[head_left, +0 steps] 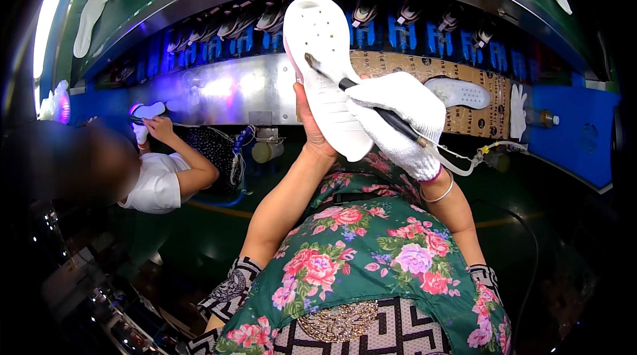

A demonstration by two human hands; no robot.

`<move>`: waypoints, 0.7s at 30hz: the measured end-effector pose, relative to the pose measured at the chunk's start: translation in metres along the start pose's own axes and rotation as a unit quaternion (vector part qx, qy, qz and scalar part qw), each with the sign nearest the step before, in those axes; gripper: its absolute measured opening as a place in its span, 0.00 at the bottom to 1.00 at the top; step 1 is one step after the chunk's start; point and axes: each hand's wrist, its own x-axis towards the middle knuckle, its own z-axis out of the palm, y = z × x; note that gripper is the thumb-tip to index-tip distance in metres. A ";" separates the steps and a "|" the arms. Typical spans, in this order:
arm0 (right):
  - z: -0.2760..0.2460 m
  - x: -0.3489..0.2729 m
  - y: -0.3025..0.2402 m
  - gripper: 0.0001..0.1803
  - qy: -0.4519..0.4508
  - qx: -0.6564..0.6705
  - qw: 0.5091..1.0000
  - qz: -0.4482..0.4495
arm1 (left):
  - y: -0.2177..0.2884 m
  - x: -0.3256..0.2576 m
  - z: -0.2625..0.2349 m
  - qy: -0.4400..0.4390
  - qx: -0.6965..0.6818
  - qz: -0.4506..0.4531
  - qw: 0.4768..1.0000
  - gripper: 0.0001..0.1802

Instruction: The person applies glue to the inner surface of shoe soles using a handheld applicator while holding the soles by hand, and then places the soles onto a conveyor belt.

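A white shoe sole [337, 116] with small holes at its far end is held up in front of me. My left hand [314, 125] is bare and grips its left side, with the thumb along the edge and the other fingers hidden beneath. In a white knit glove, my right hand [401, 106] holds a brush [346, 83] with a black handle. The brush's dark tip is at the sole's upper middle and appears to touch it. From the handle's rear end a thin pale tube [458, 170] runs off to the right.
A second pale sole [458, 93] lies on cardboard [398, 63] over the metal bench [229, 93]. A white glove [517, 111] and a clear bottle [541, 117] are at the right. Shoes on blue holders [401, 35] line the back. At left, a co-worker [159, 182] handles another sole.
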 end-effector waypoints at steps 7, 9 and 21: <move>-0.005 0.013 0.001 0.13 0.029 -0.110 0.990 -0.084 | -0.021 -0.006 0.003 0.017 0.093 -0.022 0.995 0.58; -0.004 0.009 -0.001 0.12 0.029 -0.097 0.992 -0.071 | -0.024 -0.005 -0.002 0.020 0.087 -0.029 0.996 0.58; 0.009 -0.001 -0.007 0.13 0.093 -0.126 0.985 -0.067 | -0.034 0.012 -0.015 0.019 0.057 -0.031 0.998 0.53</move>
